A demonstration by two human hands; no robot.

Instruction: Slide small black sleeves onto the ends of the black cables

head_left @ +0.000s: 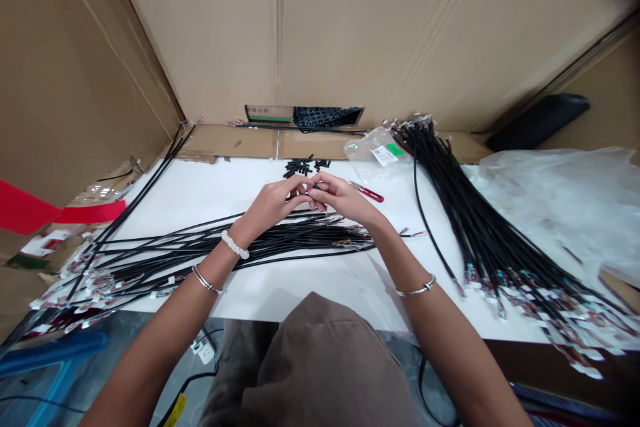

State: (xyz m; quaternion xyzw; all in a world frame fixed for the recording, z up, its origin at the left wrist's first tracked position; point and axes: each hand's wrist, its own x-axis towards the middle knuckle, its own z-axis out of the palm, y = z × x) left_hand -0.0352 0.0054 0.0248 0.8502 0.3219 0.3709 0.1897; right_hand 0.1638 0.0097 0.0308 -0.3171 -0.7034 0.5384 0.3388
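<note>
My left hand [274,203] and my right hand [345,198] meet over the middle of the white table. The fingers of both are pinched together around a small dark piece, probably a black cable end, mostly hidden by the fingertips. Just beneath and in front of them lies a bundle of black cables [285,240] with thin coloured wires at its ends. A small pile of short black pieces [299,167] sits just beyond my fingers. Red-handled snips [371,193] rest to the right of my right hand.
A thick bundle of black cables [455,200] with white connectors runs down the right side of the table. Clear plastic bags [555,193] lie beyond it. A labelled clear bag [375,150] is at the back. Cardboard walls [350,33] enclose the table [320,287].
</note>
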